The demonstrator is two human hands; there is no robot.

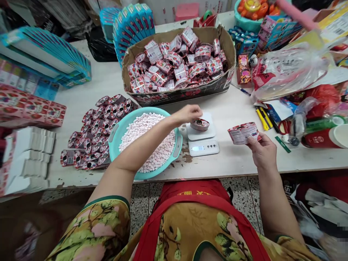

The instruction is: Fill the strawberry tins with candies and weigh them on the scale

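My left hand, fingers pinched together, hovers over a small strawberry-printed candy box; what is in the pinch, if anything, is hidden. That box rests on the plate of a white digital scale, whose display is lit. In my right hand is a second strawberry-printed candy box, held by its lower right corner above the table, right of the scale. Under my left forearm stands a turquoise basin of small pale pink candies.
A cardboard box of many printed candy boxes stands behind the scale. More boxes are stacked left of the basin. Yellow cutters, a plastic bag and a red paper cup lie at the right. Blue display cartons stand behind.
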